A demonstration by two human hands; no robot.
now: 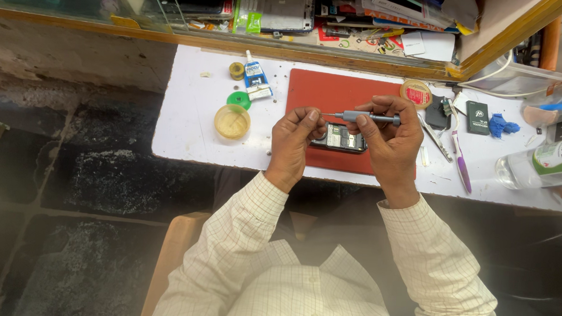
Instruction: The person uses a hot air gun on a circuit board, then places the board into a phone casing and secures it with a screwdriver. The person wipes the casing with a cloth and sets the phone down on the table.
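- White and scuffed, your desk (188, 122) runs across the upper half of the frame, with a glass-fronted shelf (287, 19) of clutter along its far edge and dark stone floor at the left.
- Your red mat (331, 94) lies at the middle of the desk, and both your hands work just above its near edge.
- Your right hand (389, 134) is curled around a grey screwdriver (370, 117), held level, its thin tip pointing toward the left of the frame.
- Your left hand (294, 143) is bunched, thumb and fingertips pressed together right at the screwdriver's tip; whether they pinch a screw or only the bit, you cannot tell from here.
- Your opened phone (340, 139) lies on the mat between and beneath the two hands, its inner parts facing up, partly hidden by your fingers.
- Left of the mat stand a round yellowish tub (232, 121), a green lid (238, 100) just above it, a glue tube (256, 80) and a small tape roll (237, 70).
- Right of the mat you have a round red-and-tan tin (416, 93), tweezers (435, 138), a purple-handled toothbrush (460, 166), a small dark battery (478, 117) and a crumpled blue scrap (502, 126).
- At the right edge of the frame a clear plastic bottle (539, 166) lies on its side.
- Your checked sleeves fill the bottom centre of the frame.
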